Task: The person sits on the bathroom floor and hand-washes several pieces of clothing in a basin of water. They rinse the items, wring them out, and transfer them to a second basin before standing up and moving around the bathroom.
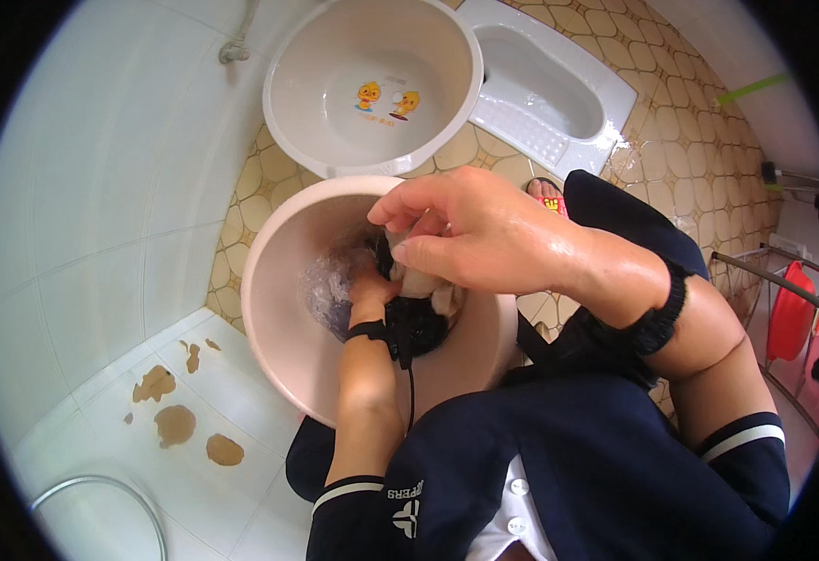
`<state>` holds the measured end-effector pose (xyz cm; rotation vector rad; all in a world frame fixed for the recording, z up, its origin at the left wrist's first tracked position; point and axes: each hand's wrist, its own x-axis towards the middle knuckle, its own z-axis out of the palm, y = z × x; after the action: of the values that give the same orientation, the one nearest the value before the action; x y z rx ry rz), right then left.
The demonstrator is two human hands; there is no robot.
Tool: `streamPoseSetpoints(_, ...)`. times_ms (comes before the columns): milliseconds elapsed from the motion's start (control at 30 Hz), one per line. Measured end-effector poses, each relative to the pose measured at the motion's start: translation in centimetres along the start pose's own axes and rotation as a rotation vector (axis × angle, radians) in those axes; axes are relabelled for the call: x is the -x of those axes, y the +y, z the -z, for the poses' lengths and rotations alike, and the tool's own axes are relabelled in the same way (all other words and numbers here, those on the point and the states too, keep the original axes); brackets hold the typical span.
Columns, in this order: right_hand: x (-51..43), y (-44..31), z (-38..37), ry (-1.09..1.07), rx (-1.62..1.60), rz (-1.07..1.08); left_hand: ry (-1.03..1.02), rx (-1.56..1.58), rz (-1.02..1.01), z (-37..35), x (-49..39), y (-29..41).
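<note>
A pale pink plastic tub (276,308) stands in front of me, between my knees. Wet laundry lies inside: a black cloth (420,328) and a beige cloth (420,282), partly hidden by my arm. My left hand (373,284) reaches down into the tub beside the cloths. Water (325,291) churns and splashes around it, so its grip is hidden. Above the tub's far right side hovers my right hand (451,224), wet, with loosely bent fingers and nothing visible in them. It covers part of the laundry.
A larger white basin (311,137) with duck pictures stands beyond the tub. Behind it is a squat toilet (535,91). Tiled wall (100,210) rises on the left, with a metal hose (111,484) below. At right, a metal rack (767,277) stands near a red basin (791,312).
</note>
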<state>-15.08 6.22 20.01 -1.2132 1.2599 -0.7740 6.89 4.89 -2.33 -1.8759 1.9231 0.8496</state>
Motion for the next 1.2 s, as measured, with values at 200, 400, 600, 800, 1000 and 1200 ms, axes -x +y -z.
streamPoseSetpoints(200, 0.2, -0.1, -0.2, 0.003, -0.020, 0.029, -0.312, -0.242, -0.119, -1.6, 2.9, -1.3)
streamPoseSetpoints(400, 0.9, 0.1, 0.0, 0.010, -0.028, 0.046, -0.286, -0.601, -0.526, 7.9, 11.4, 1.9)
streamPoseSetpoints(600, 0.9, 0.2, 0.2, 0.028, -0.019, 0.051, -0.074, -0.657, -0.765, 10.3, 12.3, 1.5)
streamPoseSetpoints(800, 0.9, 0.2, 0.9, 0.017, 0.000, 0.047, 0.371, -0.093, -0.626, 3.9, 2.9, -3.7)
streamPoseSetpoints(1000, 1.5, -0.2, 1.6, 0.045, -0.096, 0.045, 0.032, 0.197, 0.289, -4.2, 0.8, 1.8)
streamPoseSetpoints(1200, 1.1, -0.2, 1.8, 0.017, -0.001, -0.042, -0.364, -0.168, -0.364, -6.1, -2.4, -2.2)
